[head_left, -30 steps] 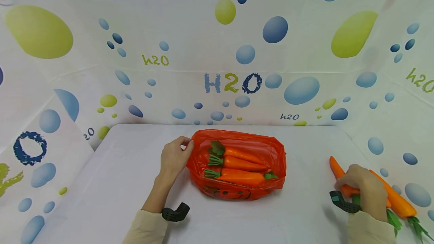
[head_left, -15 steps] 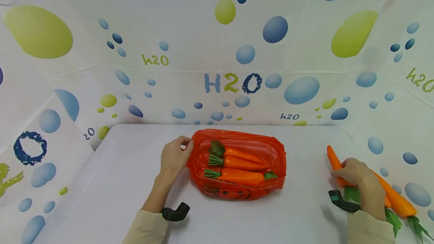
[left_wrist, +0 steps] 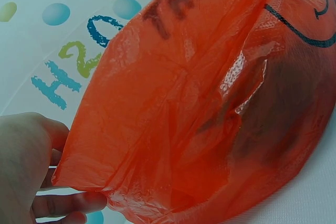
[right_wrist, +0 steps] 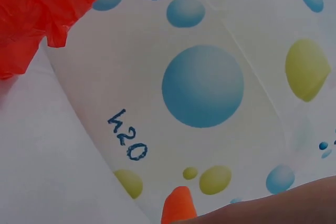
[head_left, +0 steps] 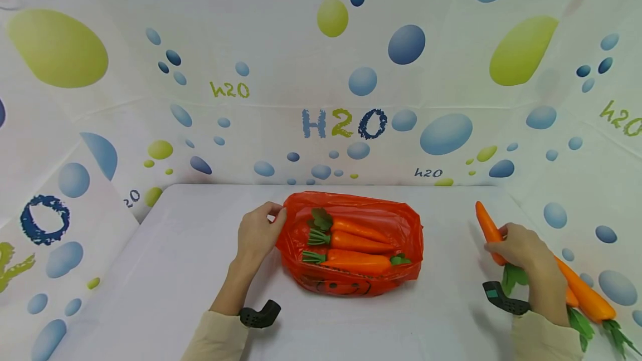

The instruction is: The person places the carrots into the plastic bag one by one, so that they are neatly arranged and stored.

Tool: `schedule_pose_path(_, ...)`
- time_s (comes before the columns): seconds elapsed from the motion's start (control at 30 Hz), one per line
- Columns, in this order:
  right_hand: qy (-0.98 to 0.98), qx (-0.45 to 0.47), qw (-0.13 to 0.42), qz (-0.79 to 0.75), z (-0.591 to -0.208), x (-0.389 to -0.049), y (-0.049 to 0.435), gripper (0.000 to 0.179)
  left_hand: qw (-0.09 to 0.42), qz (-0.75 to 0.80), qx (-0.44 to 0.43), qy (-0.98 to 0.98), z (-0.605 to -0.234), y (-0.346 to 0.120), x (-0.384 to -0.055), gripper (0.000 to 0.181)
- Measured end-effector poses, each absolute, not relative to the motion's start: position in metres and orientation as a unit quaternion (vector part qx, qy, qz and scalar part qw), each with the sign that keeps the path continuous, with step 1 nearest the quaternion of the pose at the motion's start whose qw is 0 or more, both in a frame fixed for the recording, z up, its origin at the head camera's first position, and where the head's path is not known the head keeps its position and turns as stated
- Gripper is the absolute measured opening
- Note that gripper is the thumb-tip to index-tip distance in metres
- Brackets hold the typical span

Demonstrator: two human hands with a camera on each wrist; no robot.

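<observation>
A red plastic bag (head_left: 351, 288) with a printed smiling face lies with its mouth spread, and several carrots (head_left: 358, 243) with green tops show inside. My left hand (head_left: 259, 233) pinches the bag's left edge between thumb and fingers, as the left wrist view also shows. Off to the right, my right hand (head_left: 524, 249) grips a carrot (head_left: 486, 222) near its thick end, its tip pointing up and left, its green leaves hanging below the fingers. Only the tip of that carrot (right_wrist: 179, 205) appears in the right wrist view.
More carrots (head_left: 592, 299) with green tops lie at the table's right side, partly behind my right forearm. The white table (head_left: 165, 272) reaches back to a white backdrop (head_left: 281, 144) printed with blue and green dots.
My right hand has moved up and slightly left with the carrot, away from the other carrots on the right. My left hand and the bag stay put.
</observation>
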State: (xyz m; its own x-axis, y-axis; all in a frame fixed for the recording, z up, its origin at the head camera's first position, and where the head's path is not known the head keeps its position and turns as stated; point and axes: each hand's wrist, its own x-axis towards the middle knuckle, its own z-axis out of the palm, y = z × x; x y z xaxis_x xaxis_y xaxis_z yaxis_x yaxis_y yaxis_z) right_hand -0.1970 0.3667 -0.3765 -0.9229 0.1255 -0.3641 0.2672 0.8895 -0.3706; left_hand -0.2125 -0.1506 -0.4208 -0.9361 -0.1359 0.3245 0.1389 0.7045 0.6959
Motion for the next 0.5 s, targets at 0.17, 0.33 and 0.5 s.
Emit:
schedule_pose_path(0.17, 0.965, 0.088, 0.139, -0.201, -0.368, -0.195, 0.360, 0.070, 0.176, -0.382, 0.001, -0.907, -0.421, -0.150, -0.213, 0.026)
schedule_pose_path(0.33, 0.968, 0.082, 0.120, -0.205, -0.360, -0.193, 0.347, 0.069, 0.176, -0.382, 0.001, -0.907, -0.421, -0.150, -0.213, 0.026)
schedule_pose_path(0.5, 0.971, 0.076, 0.103, -0.202, -0.353, -0.193, 0.334, 0.069, 0.176, -0.383, 0.000, -0.907, -0.421, -0.150, -0.213, 0.026)
